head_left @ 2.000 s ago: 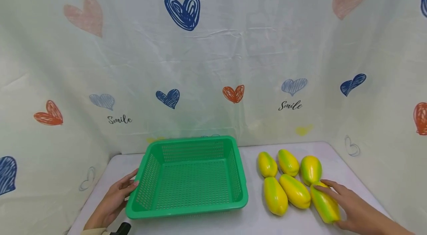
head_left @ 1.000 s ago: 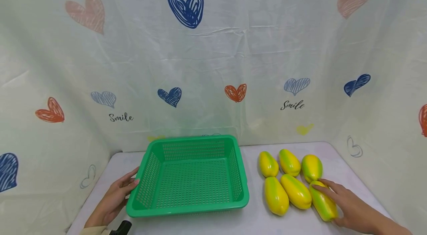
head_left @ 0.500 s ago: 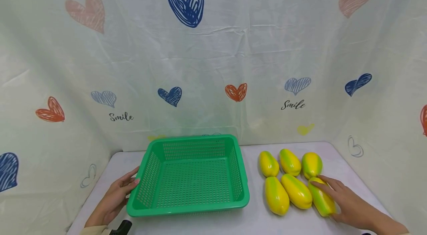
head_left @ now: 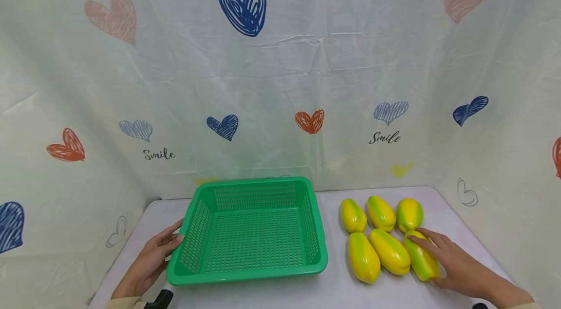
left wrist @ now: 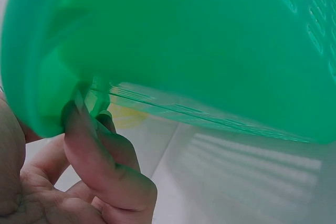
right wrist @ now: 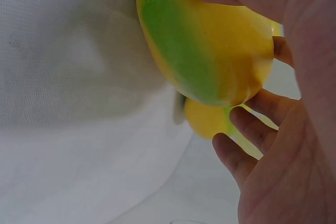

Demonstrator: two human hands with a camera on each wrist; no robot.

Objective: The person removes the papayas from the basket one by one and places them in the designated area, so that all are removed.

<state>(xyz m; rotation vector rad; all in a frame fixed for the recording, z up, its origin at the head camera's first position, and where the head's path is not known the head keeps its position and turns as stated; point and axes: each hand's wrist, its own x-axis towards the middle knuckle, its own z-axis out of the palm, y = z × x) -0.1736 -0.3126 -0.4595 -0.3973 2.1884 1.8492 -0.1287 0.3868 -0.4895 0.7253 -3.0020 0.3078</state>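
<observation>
A green rectangular plastic basket with slotted walls sits left of centre on the table. My left hand holds its left side; in the left wrist view the curled fingers reach up under the green rim. To the right lie several glossy yellow-and-green papayas in two rows. Around the front right papaya is my right hand, thumb on the near end and fingers over the far end. In the right wrist view that papaya lies between thumb and fingers, partly covered by the hand.
Beside the held fruit are a middle front papaya and a left front papaya. The back row includes a right papaya. A white table bears everything, with a heart-printed curtain behind it.
My right hand has shifted the front right papaya slightly away and to the left, closer to its neighbours. The left hand and the basket keep their place.
</observation>
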